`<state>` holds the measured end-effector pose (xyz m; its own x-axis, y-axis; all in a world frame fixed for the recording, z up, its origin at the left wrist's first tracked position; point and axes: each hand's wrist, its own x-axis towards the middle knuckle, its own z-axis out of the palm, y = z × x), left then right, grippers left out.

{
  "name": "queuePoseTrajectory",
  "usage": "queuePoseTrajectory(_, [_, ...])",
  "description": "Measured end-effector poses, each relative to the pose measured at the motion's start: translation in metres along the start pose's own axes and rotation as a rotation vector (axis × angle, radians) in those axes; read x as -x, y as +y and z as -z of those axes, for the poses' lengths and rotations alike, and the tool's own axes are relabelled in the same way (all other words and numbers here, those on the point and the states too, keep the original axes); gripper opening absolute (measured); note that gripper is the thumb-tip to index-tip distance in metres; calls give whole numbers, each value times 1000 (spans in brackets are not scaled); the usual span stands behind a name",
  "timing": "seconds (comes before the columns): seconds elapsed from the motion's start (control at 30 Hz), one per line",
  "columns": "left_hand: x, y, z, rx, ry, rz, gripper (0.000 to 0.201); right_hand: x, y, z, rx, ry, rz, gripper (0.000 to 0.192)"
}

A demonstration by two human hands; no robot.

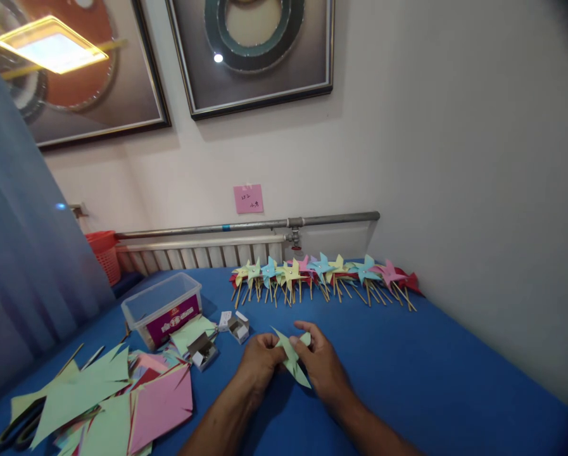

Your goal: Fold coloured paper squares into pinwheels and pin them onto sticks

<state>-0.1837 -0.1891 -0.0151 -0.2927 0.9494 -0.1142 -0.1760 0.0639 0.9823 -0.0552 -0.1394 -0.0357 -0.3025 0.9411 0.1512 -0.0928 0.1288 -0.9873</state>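
A light green paper piece, cut into pointed flaps, is held low over the blue table. My left hand pinches its left side. My right hand grips its right side, with thumb and forefinger bent over the upper flaps. Both hands meet at the paper's middle. A row of finished paper pinwheels on wooden sticks, in yellow, blue, pink and red, lies at the table's far edge beyond my hands.
Loose green and pink paper squares are piled at the left, with black-handled scissors under them. A clear plastic box and small open boxes sit behind. A radiator and pipe run along the wall.
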Motion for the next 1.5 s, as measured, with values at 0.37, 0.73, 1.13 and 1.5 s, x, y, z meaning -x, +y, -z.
queuePoseTrajectory(0.37, [4,6,-3,-3,-12,7,36,13,-18,0,203,-12,117,26])
queuePoseTrajectory(0.73, [2,11,4,61,-6,45,28,2,1,-2,-19,-50,23,72])
queuePoseTrajectory(1.13, [-2,-2,2,53,36,-21,31,3,4,-5,-204,-66,-134,45])
queuePoseTrajectory(1.5, [-7,-7,8,45,9,2,23,0,5,-5,-143,-107,-199,41])
